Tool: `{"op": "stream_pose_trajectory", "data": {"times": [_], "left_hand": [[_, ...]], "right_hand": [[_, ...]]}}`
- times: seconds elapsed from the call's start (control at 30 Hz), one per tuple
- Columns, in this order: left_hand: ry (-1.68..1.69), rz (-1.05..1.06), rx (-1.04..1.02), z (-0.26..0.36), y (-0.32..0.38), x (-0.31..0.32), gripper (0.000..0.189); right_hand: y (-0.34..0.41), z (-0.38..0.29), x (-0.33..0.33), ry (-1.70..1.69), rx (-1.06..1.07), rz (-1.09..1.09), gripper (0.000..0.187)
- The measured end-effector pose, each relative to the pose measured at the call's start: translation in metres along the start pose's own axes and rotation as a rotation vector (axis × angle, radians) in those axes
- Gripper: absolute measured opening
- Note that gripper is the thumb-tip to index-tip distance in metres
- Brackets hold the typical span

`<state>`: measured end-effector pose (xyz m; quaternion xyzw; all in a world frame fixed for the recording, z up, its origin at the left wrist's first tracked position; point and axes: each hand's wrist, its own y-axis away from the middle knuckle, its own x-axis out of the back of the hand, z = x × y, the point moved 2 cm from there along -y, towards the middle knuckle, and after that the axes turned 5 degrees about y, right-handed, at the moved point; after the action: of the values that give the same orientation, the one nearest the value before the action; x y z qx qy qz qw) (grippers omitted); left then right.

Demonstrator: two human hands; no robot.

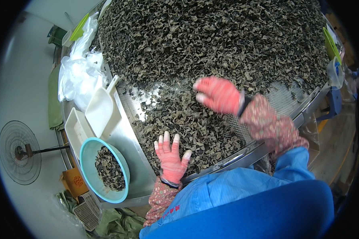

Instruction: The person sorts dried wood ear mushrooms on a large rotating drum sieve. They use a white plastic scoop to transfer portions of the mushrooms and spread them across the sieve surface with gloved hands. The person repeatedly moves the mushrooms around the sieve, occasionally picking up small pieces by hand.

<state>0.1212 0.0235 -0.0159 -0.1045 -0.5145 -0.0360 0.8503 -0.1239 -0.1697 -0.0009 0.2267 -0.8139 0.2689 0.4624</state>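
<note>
My left hand [172, 162], in a pink glove with pale fingertips, lies palm down with fingers spread at the near left of a smaller heap of dried black fungus [185, 119]. Over the far right side of that heap is my right hand [220, 95], gloved alike and blurred. Its fingers point left, and whatever is under its palm is hidden. Both heaps rest on a perforated metal mesh table top [127, 100]. Beyond my hands a much larger mass of dried black fungus [212, 41] covers the far part.
Left of the mesh, a metal ledge [140, 179] carries a turquoise basin [85, 167] partly filled with fungus, a white scoop [100, 109], a white tray [74, 124] and clear plastic bags [80, 71]. A fan [20, 152] stands left. At right is a blue stool [333, 103].
</note>
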Motion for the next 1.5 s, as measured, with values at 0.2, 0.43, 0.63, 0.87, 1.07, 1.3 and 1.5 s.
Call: {"op": "stream_pose_trajectory", "data": {"times": [0.2, 0.43, 0.63, 0.87, 1.07, 1.3, 1.5], "left_hand": [[-0.026, -0.012, -0.002, -0.001, 0.002, -0.004, 0.074], [-0.027, 0.002, 0.000, 0.000, 0.003, -0.005, 0.073], [-0.023, -0.001, 0.009, 0.001, 0.002, -0.005, 0.073], [-0.005, -0.003, 0.008, 0.000, 0.003, -0.005, 0.074], [-0.025, 0.003, 0.007, 0.001, 0.003, -0.005, 0.074], [-0.022, -0.011, 0.002, 0.001, 0.001, -0.004, 0.075], [-0.028, -0.011, 0.014, 0.000, 0.003, -0.005, 0.075]], "right_hand": [[-0.038, 0.065, -0.030, 0.404, 0.160, -0.225, 0.060], [0.040, 0.043, -0.007, 0.164, 0.209, -0.199, 0.055], [0.127, 0.002, 0.019, 0.036, 0.152, -0.233, 0.059], [0.186, 0.054, 0.058, 0.271, -0.276, 0.102, 0.063], [0.162, 0.128, 0.021, 0.520, -0.842, -0.023, 0.073], [0.116, 0.017, 0.000, 0.339, -0.355, -0.216, 0.068], [0.053, -0.003, 0.018, 0.200, -0.135, -0.261, 0.066]]}}
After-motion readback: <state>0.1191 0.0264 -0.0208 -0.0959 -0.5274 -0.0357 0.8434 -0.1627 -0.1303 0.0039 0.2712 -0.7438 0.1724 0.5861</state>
